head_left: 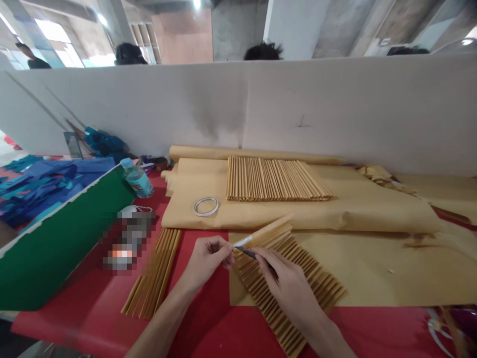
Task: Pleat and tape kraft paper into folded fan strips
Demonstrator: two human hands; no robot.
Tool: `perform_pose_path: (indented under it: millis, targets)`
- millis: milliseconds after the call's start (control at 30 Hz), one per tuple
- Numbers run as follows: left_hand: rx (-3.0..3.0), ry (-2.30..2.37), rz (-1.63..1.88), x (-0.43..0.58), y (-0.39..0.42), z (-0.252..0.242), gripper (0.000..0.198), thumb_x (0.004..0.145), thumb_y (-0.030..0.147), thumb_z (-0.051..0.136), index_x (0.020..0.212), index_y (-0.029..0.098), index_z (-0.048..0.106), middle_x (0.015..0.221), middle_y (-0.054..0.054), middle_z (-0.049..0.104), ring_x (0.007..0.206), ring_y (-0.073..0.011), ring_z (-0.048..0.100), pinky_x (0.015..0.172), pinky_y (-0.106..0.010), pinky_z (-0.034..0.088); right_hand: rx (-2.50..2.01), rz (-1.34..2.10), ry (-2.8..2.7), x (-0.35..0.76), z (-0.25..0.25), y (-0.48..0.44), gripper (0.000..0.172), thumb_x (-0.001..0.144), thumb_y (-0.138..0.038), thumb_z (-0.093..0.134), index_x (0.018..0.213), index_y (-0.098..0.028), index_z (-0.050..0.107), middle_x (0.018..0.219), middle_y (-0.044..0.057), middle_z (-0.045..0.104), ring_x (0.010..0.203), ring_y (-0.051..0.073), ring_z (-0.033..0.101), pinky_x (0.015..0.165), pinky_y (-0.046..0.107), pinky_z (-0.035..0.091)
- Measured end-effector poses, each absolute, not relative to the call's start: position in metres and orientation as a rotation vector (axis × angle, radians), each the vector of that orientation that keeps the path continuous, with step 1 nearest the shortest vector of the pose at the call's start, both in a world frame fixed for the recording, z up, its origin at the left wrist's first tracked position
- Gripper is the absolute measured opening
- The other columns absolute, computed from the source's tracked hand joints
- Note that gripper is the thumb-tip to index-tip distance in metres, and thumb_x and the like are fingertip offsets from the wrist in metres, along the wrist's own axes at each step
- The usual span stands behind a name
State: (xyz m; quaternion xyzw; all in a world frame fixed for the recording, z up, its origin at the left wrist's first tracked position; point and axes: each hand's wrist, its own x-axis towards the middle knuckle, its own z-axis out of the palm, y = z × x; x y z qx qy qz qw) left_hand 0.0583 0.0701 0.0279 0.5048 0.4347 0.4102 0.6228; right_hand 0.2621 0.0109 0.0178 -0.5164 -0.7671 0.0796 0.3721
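Observation:
In the head view my left hand (pixel 211 259) is closed in a pinch at the upper left corner of a pleated sheet of brown kraft paper (pixel 298 278). What its fingertips hold is too small to make out. My right hand (pixel 286 281) grips a slim dark pointed tool (pixel 246 252), its tip close to my left fingertips. A short white strip (pixel 244 241) lies along the sheet's top flap beside that tip. Behind my hands, a roll of double-sided tape (pixel 206 207) rests on flat brown paper.
Another pleated paper stack (pixel 276 179) lies on the kraft paper (pixel 372 209) at the back. A narrow folded piece (pixel 152 273) is on the red tabletop (pixel 208 323). Left stand a water bottle (pixel 137 179) and a green board (pixel 74 233). A white partition (pixel 149 104) closes the rear.

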Motion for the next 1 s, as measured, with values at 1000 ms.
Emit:
perform_pose_path:
  millis: [1000]
  targets:
    - [1.111,1.031,0.931,0.058,0.07,0.026,0.031,0.073,0.041,0.078,0.061,0.015,0.067,0.055,-0.003,0.068,0.046,-0.011,0.058,0.05,-0.022,0.048,-1.004,-0.451,-2.336,0.284,0.034,0.013,0.034,0.102,-0.007,0.042,0.121,-0.013,0.07,0.106,0.008,0.076,0.089,0.018,0.065,0.083,0.036,0.044]
